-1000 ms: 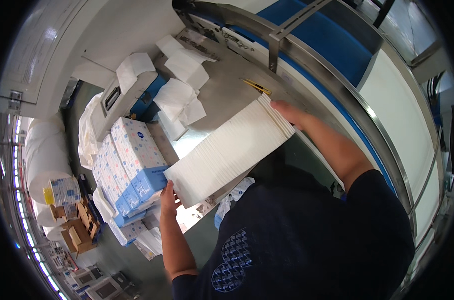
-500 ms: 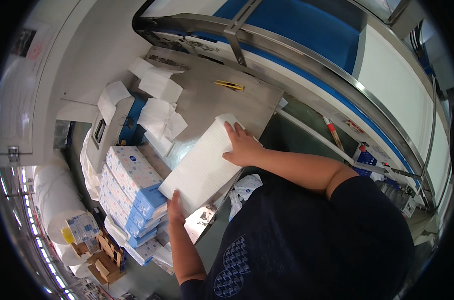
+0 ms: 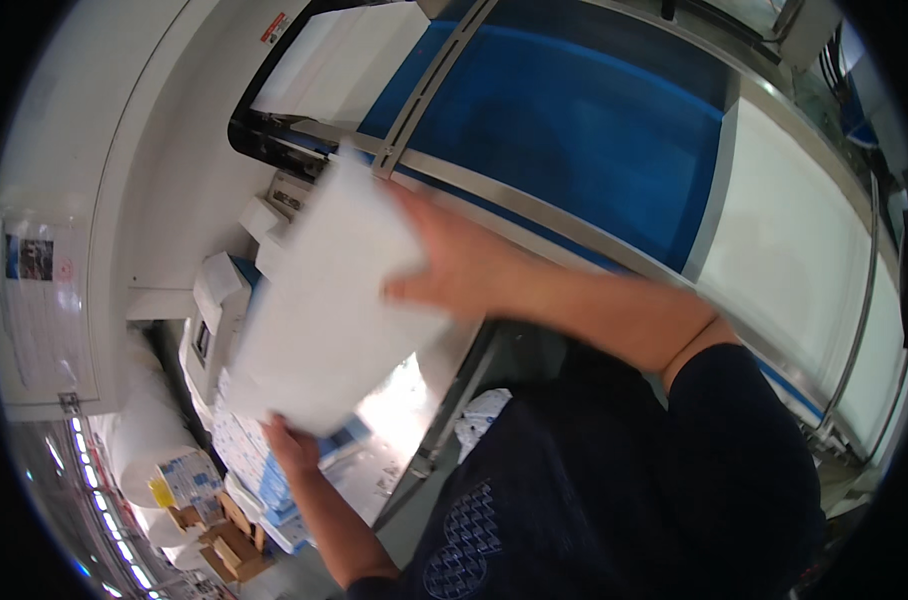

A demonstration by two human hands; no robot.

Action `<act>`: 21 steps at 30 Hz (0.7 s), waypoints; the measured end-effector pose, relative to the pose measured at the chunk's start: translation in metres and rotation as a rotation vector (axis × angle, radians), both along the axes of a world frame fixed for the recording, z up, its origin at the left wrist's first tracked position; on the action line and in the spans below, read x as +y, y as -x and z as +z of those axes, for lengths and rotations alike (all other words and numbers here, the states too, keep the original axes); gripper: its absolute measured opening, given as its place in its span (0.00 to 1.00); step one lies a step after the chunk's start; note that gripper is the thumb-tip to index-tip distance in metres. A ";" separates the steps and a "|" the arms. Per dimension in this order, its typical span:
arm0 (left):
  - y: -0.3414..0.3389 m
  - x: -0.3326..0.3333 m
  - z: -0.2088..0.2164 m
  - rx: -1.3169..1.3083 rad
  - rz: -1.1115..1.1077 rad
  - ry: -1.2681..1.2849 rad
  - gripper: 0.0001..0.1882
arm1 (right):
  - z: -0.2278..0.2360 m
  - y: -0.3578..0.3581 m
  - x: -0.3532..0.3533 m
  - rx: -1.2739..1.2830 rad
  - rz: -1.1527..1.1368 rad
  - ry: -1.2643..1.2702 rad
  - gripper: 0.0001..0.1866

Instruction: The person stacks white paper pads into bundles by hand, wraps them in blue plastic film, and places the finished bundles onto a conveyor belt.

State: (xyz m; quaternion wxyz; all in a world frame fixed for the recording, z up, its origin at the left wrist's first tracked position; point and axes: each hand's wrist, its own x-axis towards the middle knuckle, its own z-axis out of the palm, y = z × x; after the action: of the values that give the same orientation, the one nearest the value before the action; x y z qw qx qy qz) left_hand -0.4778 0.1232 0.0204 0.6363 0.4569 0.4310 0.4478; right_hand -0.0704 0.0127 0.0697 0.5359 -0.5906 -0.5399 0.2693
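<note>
Between my two hands I hold a thick block of white tissue sheets [image 3: 324, 300], tilted and raised above the metal table [image 3: 452, 362]. My left hand [image 3: 292, 446] grips its lower end, near the wrapped packs. At the upper right end, my right hand [image 3: 449, 255] clasps the block with thumb and fingers spread around it; motion blurs this hand. Beneath and to the left of the block are patterned white and blue wrapped packs [image 3: 246, 440], partly hidden by it.
Beyond the table runs a blue conveyor belt [image 3: 574, 130] with a metal rail [image 3: 534, 200] along its near side. White machine panels [image 3: 174, 150] stand on the left. Large white rolls [image 3: 149, 420] and open cardboard boxes [image 3: 236, 552] lie at the lower left.
Both hands have lifted the tissue block off the table area and carried it up and leftward. My view has shifted toward the conveyor; the yellow cutter on the table is no longer seen.
</note>
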 end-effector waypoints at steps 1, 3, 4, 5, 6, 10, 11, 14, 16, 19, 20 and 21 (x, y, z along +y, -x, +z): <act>-0.073 -0.003 0.036 -0.018 -0.025 -0.106 0.28 | 0.025 -0.044 -0.006 -0.118 -0.066 -0.107 0.45; -0.170 -0.004 0.066 -0.058 -0.136 -0.149 0.26 | 0.063 -0.122 -0.019 -0.032 -0.167 -0.069 0.42; -0.222 -0.009 0.072 -0.061 -0.213 -0.175 0.24 | 0.083 -0.158 -0.029 -0.001 -0.219 -0.031 0.36; -0.267 -0.014 0.062 0.029 -0.231 -0.162 0.25 | 0.082 -0.213 -0.035 0.101 -0.169 -0.133 0.28; -0.306 -0.017 0.050 0.125 -0.232 -0.142 0.25 | 0.111 -0.230 -0.046 0.113 -0.370 -0.052 0.37; -0.458 -0.108 0.038 -0.213 -0.281 0.306 0.29 | 0.070 -0.381 -0.088 0.120 -0.301 0.176 0.30; -0.475 -0.125 0.040 -0.163 -0.281 0.473 0.29 | 0.052 -0.400 -0.095 0.135 -0.350 0.309 0.31; -0.491 -0.146 0.006 -0.030 -0.243 0.715 0.30 | -0.002 -0.415 -0.087 0.242 -0.265 0.598 0.36; -0.496 -0.153 -0.005 0.052 -0.197 0.821 0.30 | -0.033 -0.413 -0.079 0.214 -0.299 0.702 0.37; -0.498 -0.154 -0.019 0.075 -0.241 0.916 0.30 | -0.078 -0.425 -0.068 0.244 -0.225 0.830 0.36; -0.498 -0.154 -0.028 0.106 -0.273 0.950 0.30 | -0.086 -0.425 -0.063 0.195 -0.211 0.855 0.35; -0.498 -0.156 -0.032 0.141 -0.315 0.981 0.31 | -0.093 -0.425 -0.062 0.148 -0.208 0.876 0.35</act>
State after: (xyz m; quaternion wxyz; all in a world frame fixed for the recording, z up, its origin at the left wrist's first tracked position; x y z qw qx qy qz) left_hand 0.0206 -0.0323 -0.0113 0.8047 0.1936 0.5580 0.0601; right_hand 0.3548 -0.0494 -0.0238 0.2967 -0.7918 -0.2733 0.4586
